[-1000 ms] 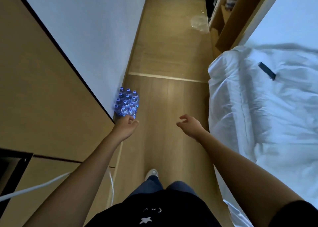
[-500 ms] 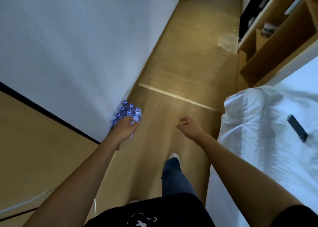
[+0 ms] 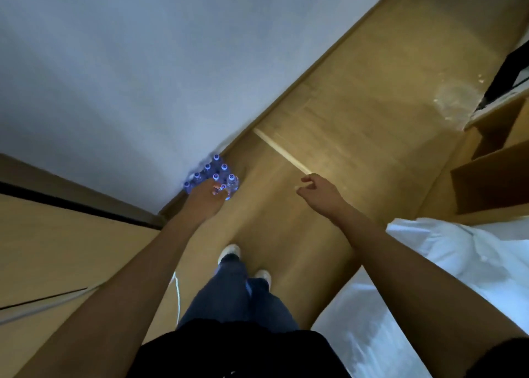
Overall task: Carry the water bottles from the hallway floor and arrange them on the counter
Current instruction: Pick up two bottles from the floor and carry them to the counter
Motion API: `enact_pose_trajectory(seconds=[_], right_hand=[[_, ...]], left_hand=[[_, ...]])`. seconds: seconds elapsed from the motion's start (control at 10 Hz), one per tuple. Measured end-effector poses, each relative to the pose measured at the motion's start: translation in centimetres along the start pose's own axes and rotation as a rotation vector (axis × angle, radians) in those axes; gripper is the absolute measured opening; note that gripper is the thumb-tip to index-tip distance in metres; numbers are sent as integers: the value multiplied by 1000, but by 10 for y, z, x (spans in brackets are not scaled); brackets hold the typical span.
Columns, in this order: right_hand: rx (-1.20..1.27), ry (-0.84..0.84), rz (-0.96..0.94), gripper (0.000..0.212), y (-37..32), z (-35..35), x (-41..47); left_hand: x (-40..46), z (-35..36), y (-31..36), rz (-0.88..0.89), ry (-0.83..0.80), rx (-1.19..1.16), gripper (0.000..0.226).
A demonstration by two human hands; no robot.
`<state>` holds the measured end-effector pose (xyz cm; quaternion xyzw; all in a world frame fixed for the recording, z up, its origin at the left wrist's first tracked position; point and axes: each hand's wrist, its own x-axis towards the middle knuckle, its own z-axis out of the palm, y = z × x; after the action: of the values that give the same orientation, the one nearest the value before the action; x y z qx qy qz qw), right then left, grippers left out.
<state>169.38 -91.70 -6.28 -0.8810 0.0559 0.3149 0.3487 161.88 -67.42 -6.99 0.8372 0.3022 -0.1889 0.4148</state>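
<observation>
Several bottles (image 3: 213, 175) stand packed together on the floor (image 3: 337, 125), tight against the foot of the wall (image 3: 143, 62), upright with their blue caps facing up at the camera, so the long axis of each runs straight up from the boards. About seven caps show; the nearer ones are covered. Left hand (image 3: 204, 198) lies over the near edge of the cluster, seen from the back; its fingers point down among the caps and are hidden, so whether they grip a bottle cannot be told. Right hand (image 3: 320, 193) hangs over bare floor well apart from the bottles, fingers loosely curled, holding nothing. White bedding (image 3: 463, 251) is cut off at the right edge.
</observation>
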Motion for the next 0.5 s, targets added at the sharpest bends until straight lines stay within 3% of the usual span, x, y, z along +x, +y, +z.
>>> enact_pose_trajectory(seconds=[0.2, 0.5], right_hand=[[-88, -112, -29, 43, -22, -7, 55], [-271, -272, -100, 42, -66, -17, 157]], left_hand=[[63, 16, -2, -94, -31, -48, 19], [134, 20, 19, -205, 45, -209, 25]])
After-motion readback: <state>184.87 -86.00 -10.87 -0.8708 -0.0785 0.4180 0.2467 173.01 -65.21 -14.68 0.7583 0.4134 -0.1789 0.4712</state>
